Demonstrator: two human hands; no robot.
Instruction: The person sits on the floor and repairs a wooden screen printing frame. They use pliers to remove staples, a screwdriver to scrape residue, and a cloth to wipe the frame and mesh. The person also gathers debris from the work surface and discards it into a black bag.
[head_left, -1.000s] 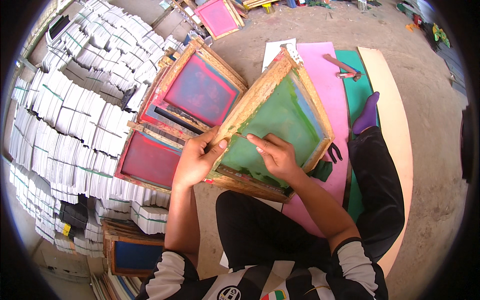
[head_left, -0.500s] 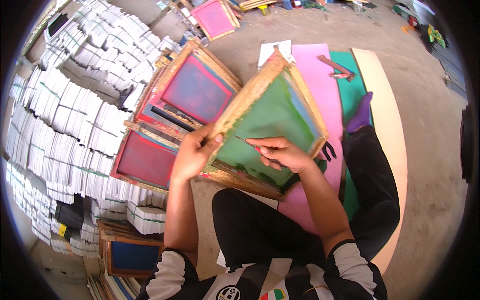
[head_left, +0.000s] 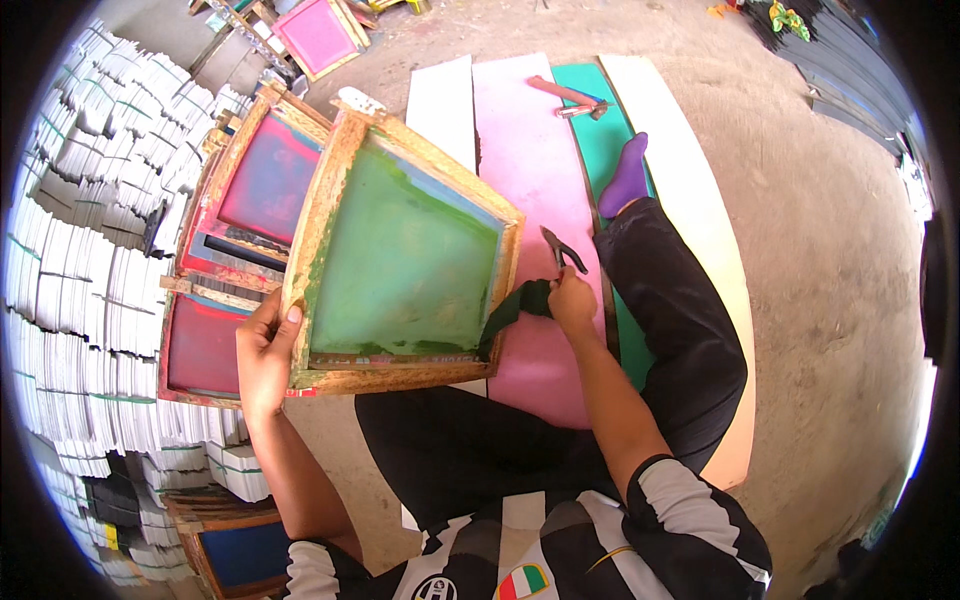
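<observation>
Far left: banded white stacks [head_left: 50, 345], flat-sided, ragged-edged. Left hand [head_left: 265, 355] pinches the near left rail of a wooden frame [head_left: 405, 265], thumb in front; frame tilted up, left of centre. Likely light, stiff; taut green mesh probably fragile, so rough, paint-flecked rails look the safer hold. Right: soft dark-green cloth [head_left: 535, 297], beside right hand [head_left: 574, 303], fingers curled at hard, black-handled pliers [head_left: 562, 250] over smooth pink sheet [head_left: 525, 160]; can't tell whether gripping.

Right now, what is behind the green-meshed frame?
Parts of reddish frames show past the left side of the green-meshed frame; a white sheet and a pink sheet show past its upper right. Whatever lies directly behind it is covered.
</observation>
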